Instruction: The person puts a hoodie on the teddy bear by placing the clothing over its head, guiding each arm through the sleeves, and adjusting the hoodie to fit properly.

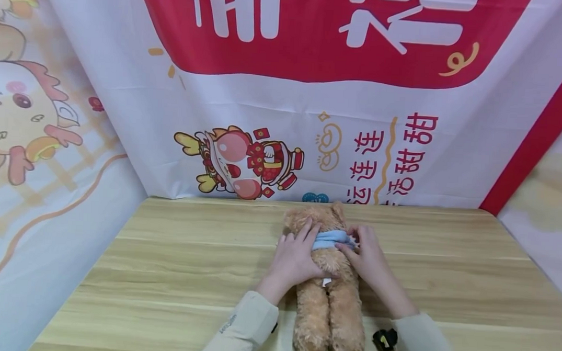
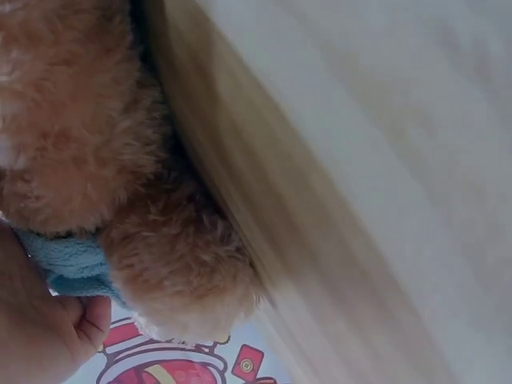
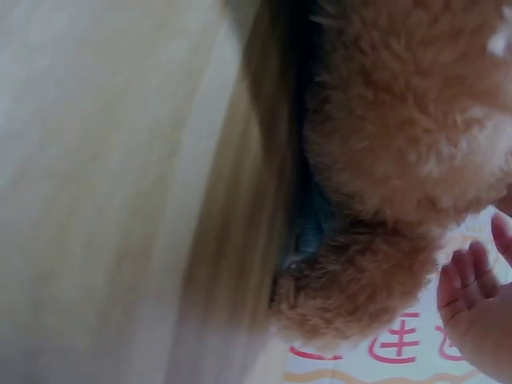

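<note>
A brown teddy bear [image 1: 346, 304] lies on the wooden table, head away from me. Its face does not show. Across its neck and upper body runs a light-blue fluffy cloth, like a scarf [image 1: 330, 239]. My left hand [image 1: 298, 257] rests on the bear, thumb spread over the belly, longer fingers reaching onto the scarf's left end and the head. In the left wrist view, bent fingers of this hand [image 2: 48, 328] touch the scarf's edge [image 2: 76, 268]. My right hand [image 1: 364, 252] pinches the scarf's right end; the right wrist view shows the hand [image 3: 480, 312] above the bear's arm.
The wooden tabletop [image 1: 187, 276] reaches back to a white and red printed banner [image 1: 265, 101]. A patterned cloth [image 1: 38, 133] hangs along the left side. A white tag [image 1: 326, 282] sticks out near the bear's legs. A black wrist device [image 1: 385, 340] sits by the right sleeve [image 1: 422, 339].
</note>
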